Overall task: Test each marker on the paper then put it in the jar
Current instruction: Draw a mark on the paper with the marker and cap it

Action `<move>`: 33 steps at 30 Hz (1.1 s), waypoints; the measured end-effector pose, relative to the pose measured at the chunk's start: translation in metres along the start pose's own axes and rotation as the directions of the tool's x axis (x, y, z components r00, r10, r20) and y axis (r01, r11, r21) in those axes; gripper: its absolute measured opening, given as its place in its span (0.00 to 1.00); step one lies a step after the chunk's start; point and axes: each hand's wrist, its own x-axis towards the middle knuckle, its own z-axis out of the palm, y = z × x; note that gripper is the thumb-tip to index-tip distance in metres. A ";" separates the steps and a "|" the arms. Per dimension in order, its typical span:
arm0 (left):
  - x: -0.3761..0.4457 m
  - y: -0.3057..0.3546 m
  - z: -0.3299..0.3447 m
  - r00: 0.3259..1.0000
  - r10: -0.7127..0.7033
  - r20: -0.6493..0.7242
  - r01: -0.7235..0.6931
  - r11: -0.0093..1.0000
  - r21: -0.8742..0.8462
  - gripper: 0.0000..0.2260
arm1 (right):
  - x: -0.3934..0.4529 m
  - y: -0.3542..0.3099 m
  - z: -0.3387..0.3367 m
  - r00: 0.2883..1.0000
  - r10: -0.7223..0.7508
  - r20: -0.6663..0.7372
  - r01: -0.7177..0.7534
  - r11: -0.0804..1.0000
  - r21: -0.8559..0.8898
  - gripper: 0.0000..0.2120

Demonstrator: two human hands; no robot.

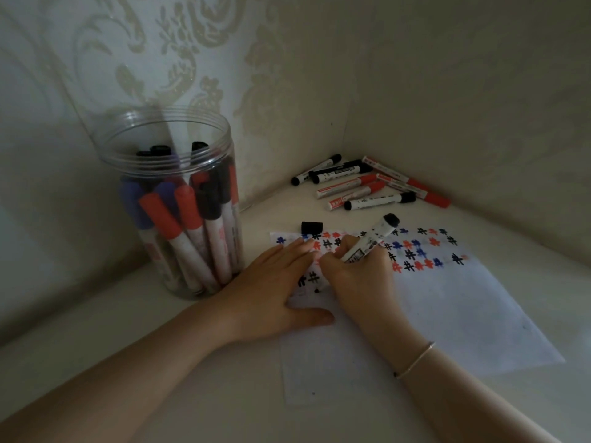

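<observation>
My right hand [361, 276] grips a black marker [372, 243], uncapped, with its tip down on the white paper [463, 308] and hidden behind my fingers. Flat on the paper's left part lies my left hand [271, 286], fingers spread. The paper carries rows of red, blue and black hash marks. The marker's black cap [311, 226] lies at the paper's far edge. A clear plastic jar [172, 199] stands at the left, holding several red, blue and black markers. A pile of loose markers [371, 185], red and black capped, lies in the far corner.
The work surface is a pale table [192, 378] set into a corner between two patterned walls. The jar stands close to the left wall. A thin bracelet [415, 359] circles my right wrist.
</observation>
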 end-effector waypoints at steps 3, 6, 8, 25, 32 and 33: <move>0.000 0.001 -0.001 1.000 -0.004 0.014 0.004 1.000 0.005 0.43 | 0.001 0.000 -0.001 1.000 -0.007 -0.027 0.006 1.000 -0.020 0.18; 0.000 0.002 -0.002 1.000 -0.003 0.027 0.003 1.000 0.016 0.43 | 0.002 -0.001 -0.004 1.000 -0.025 -0.014 0.025 1.000 -0.014 0.15; 0.001 0.002 -0.002 1.000 -0.001 0.027 0.001 1.000 0.019 0.43 | 0.001 -0.003 -0.005 1.000 -0.010 0.008 0.010 1.000 0.025 0.12; 0.003 -0.002 0.000 1.000 0.008 0.024 -0.009 1.000 0.024 0.43 | 0.003 0.001 0.000 1.000 -0.027 -0.016 0.027 0.999 -0.020 0.15; 0.002 0.000 0.000 1.000 0.004 0.021 -0.004 1.000 0.001 0.43 | 0.004 0.000 -0.006 1.000 0.004 -0.013 -0.003 0.998 0.059 0.15; 0.002 0.000 -0.001 1.000 0.003 0.016 -0.003 1.000 -0.006 0.42 | 0.004 -0.001 -0.009 0.998 0.035 -0.052 -0.025 0.983 0.180 0.13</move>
